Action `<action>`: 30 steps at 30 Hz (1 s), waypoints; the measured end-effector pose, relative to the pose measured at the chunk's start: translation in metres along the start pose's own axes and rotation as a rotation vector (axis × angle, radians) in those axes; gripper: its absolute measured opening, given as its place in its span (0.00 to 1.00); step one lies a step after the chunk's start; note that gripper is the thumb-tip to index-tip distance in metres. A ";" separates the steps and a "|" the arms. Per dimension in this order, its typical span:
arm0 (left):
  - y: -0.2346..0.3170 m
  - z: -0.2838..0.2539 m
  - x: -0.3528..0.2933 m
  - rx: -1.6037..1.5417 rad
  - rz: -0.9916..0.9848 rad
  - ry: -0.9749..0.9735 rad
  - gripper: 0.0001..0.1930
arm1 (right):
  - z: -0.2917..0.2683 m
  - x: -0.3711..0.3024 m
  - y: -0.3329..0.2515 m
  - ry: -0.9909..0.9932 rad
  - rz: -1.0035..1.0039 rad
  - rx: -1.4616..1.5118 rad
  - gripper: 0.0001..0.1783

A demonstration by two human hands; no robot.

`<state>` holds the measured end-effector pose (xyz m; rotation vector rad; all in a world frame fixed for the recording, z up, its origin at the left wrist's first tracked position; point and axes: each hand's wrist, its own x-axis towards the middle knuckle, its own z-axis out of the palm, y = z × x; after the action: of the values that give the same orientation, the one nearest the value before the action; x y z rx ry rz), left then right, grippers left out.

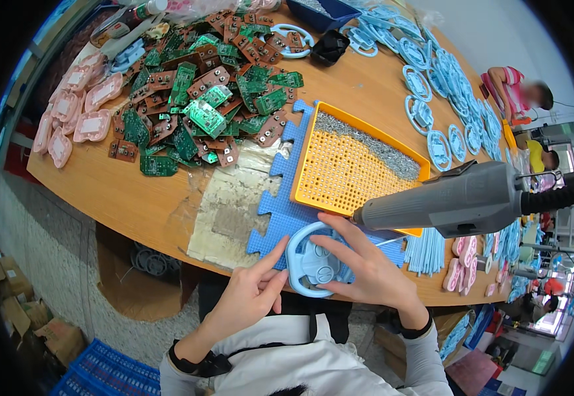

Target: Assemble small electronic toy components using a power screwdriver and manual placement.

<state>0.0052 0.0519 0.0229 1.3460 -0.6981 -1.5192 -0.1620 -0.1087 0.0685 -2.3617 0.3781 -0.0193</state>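
A light blue toy steering wheel (292,264) is between my hands at the table's near edge, over a blue foam mat (280,210). My right hand (376,270) grips its right side, with the thumb at the lower rim and the fingers spread over the top and middle. My left hand (251,295) is closed at the left rim, forefinger and thumb tips against it, the other fingers curled. Just beyond my right hand, a grey electric screwdriver (445,201) points left, held by neither hand. A yellow perforated tray (305,165) with many small screws lies behind the wheel.
Green and brown circuit boards (204,115) are heaped at the far left, beside pink plastic shells (92,125). More blue wheel parts (455,79) line the far right. Light blue sticks (426,254) and pink parts (462,264) lie rightward. Other people (511,92) sit along the right.
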 end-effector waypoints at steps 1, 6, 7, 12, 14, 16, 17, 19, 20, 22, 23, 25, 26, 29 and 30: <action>0.001 0.000 0.000 -0.017 -0.002 -0.007 0.29 | 0.000 0.000 0.000 0.000 0.023 -0.015 0.40; 0.001 0.000 0.001 -0.061 -0.008 -0.010 0.29 | 0.002 0.001 0.001 -0.021 0.023 0.009 0.41; 0.001 0.000 0.001 -0.060 -0.007 -0.009 0.29 | 0.002 0.001 0.001 -0.023 0.026 0.012 0.41; 0.006 0.001 0.003 -0.043 -0.053 0.001 0.29 | 0.001 0.003 -0.001 -0.032 0.015 -0.033 0.40; 0.007 0.005 0.007 0.014 0.018 0.028 0.30 | 0.000 0.003 -0.001 -0.041 -0.002 -0.068 0.40; 0.008 0.005 0.014 0.047 0.025 -0.002 0.31 | 0.004 0.001 0.003 -0.023 -0.018 -0.082 0.42; 0.009 0.004 0.017 0.084 0.029 -0.029 0.32 | 0.005 0.001 0.001 -0.024 -0.020 -0.082 0.42; 0.006 0.009 0.013 0.065 -0.010 -0.025 0.33 | 0.011 0.003 -0.005 0.018 -0.045 -0.166 0.45; 0.006 0.012 0.012 0.046 -0.051 -0.023 0.33 | 0.016 0.003 -0.004 -0.012 -0.066 -0.255 0.49; 0.009 0.008 0.014 0.070 -0.062 -0.054 0.33 | 0.024 0.009 -0.006 -0.017 -0.052 -0.266 0.50; 0.011 0.006 0.016 0.092 -0.072 -0.074 0.33 | 0.026 0.012 -0.006 -0.027 -0.047 -0.276 0.52; 0.001 0.005 0.021 -0.009 -0.080 -0.073 0.32 | 0.029 0.014 0.001 -0.040 -0.057 -0.315 0.54; -0.005 0.003 0.025 -0.113 -0.105 -0.115 0.31 | 0.029 0.014 0.002 -0.018 -0.090 -0.328 0.53; -0.002 0.001 0.032 -0.279 -0.185 -0.163 0.28 | 0.034 0.014 0.005 -0.003 -0.097 -0.325 0.51; 0.000 0.000 0.035 -0.337 -0.241 -0.166 0.27 | 0.036 0.014 0.006 -0.008 -0.075 -0.307 0.49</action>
<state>0.0073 0.0196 0.0082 1.0847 -0.3651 -1.8627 -0.1455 -0.0929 0.0364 -2.6781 0.3063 0.0137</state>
